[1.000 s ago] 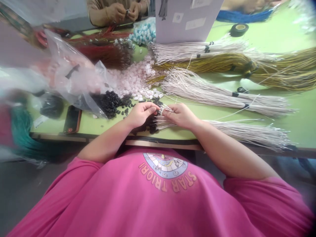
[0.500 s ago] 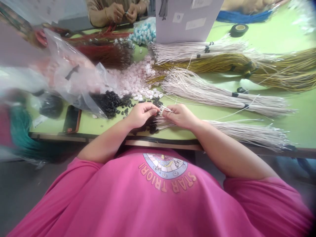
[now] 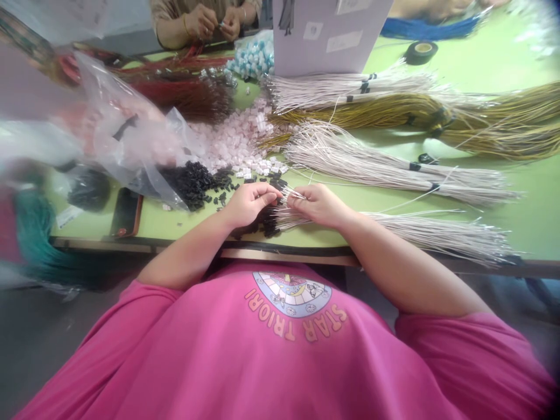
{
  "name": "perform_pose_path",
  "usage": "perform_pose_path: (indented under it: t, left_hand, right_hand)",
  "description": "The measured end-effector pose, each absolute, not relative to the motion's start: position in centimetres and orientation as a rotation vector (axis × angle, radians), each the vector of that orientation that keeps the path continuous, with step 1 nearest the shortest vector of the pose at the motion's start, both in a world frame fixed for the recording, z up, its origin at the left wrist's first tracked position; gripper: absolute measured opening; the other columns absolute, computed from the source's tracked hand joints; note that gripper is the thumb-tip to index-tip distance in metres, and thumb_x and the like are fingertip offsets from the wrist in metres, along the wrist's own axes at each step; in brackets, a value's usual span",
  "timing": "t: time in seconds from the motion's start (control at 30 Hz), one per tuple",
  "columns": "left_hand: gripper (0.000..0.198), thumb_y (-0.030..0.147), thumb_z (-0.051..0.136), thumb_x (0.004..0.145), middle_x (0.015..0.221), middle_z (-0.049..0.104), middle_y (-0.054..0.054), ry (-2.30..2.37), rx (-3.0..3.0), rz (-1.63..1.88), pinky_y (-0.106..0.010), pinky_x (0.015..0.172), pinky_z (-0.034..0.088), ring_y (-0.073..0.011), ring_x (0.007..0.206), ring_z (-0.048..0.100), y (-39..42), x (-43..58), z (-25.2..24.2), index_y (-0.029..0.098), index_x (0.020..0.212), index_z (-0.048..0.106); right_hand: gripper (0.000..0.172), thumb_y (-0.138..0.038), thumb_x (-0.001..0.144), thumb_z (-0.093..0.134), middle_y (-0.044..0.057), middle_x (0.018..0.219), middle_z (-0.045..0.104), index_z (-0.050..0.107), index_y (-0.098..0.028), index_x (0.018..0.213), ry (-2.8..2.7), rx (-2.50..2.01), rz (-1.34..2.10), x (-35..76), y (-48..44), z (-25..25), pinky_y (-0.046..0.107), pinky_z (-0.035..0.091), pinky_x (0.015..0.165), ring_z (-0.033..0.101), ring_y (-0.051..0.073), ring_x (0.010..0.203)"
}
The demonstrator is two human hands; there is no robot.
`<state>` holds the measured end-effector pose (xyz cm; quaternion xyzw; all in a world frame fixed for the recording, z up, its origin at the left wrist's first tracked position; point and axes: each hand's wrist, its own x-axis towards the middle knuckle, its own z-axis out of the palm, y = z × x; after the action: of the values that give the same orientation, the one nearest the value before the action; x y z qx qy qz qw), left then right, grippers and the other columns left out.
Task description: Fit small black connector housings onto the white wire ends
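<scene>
My right hand [image 3: 321, 205] is closed around several white wires, whose tips fan out to its left. Beneath that hand and forearm a loose bundle of white wires [image 3: 437, 233] lies along the table's near edge. My left hand [image 3: 252, 204] is closed in a pinch close to those wire tips. What sits between its fingertips is too small to make out. Around and below the left fingertips are scattered small black plastic pieces [image 3: 268, 224]. A larger heap of black pieces [image 3: 192, 182] lies left of my left hand.
Pale plastic pieces [image 3: 245, 140] spread beyond my hands, beside a clear plastic bag [image 3: 131, 128]. Tied white wires [image 3: 376, 160] and yellow wires [image 3: 394, 111] lie behind. A phone [image 3: 126, 211] is at left, black tape [image 3: 420, 52] far right. Across the table, another person's hands [image 3: 214, 22] work.
The whole view has shifted very slightly. My two hands keep almost the same pose, still close together at the wire tips. The other person's hands have moved a little.
</scene>
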<state>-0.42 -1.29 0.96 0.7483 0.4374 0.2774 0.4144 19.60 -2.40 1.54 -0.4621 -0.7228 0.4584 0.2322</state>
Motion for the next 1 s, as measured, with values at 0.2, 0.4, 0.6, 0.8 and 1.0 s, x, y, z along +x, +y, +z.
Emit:
perform_pose_path:
  t: [0.2,0.4,0.6,0.8,1.0]
  left_hand:
    - [0.024,0.035,0.053,0.081,0.081,0.067,-0.004,1.074,2.071,0.697,-0.027,0.072,0.045,-0.0144,0.075,0.06,-1.5,-0.1,0.7,0.018,0.086,0.069]
    - [0.027,0.034,0.048,0.085,0.078,0.066,-0.004,1.09,2.263,0.714,-0.027,0.072,0.043,-0.0145,0.075,0.059,-2.0,0.5,0.7,0.018,0.087,0.068]
    - [0.028,0.034,0.044,0.086,0.101,0.065,-0.006,1.427,2.438,0.563,-0.034,0.085,0.039,-0.0188,0.092,0.058,-1.6,-3.2,2.7,0.019,0.097,0.066]
    - [0.029,0.04,0.046,0.082,0.093,0.067,-0.009,2.062,2.365,-0.119,-0.044,0.083,0.035,-0.0275,0.088,0.059,0.3,-8.8,1.8,0.02,0.088,0.067]
    - [0.029,0.027,0.039,0.081,0.107,0.064,-0.007,1.961,2.326,-0.259,-0.042,0.084,0.037,-0.0257,0.096,0.057,0.4,-8.1,0.9,0.022,0.095,0.064]
  right_hand:
    - [0.029,-0.041,0.075,0.047,-0.003,0.057,0.042,0.053,-0.015,0.063,-1.997,-1.269,1.227,19.5,-2.3,0.9,0.022,0.028,0.054,0.036,0.008,0.057]
    - [0.03,-0.04,0.075,0.049,-0.001,0.057,0.046,0.059,-0.014,0.064,-2.002,-1.363,0.989,19.4,-2.3,0.4,0.023,0.029,0.055,0.038,0.009,0.056]
    - [0.023,-0.034,0.068,0.059,0.004,0.074,0.061,0.066,-0.013,0.075,-1.83,-1.251,1.097,20.3,-2.2,0.8,0.025,0.038,0.061,0.051,0.012,0.065]
    - [0.025,-0.034,0.066,0.059,0.002,0.063,0.058,0.064,-0.012,0.078,-1.712,-1.311,1.239,20.2,-2.3,0.8,0.025,0.037,0.054,0.049,0.011,0.056]
    - [0.018,-0.03,0.066,0.055,-0.002,0.056,0.05,0.058,-0.013,0.069,-1.721,-1.328,1.212,19.7,-2.4,1.1,0.023,0.032,0.051,0.042,0.008,0.052]
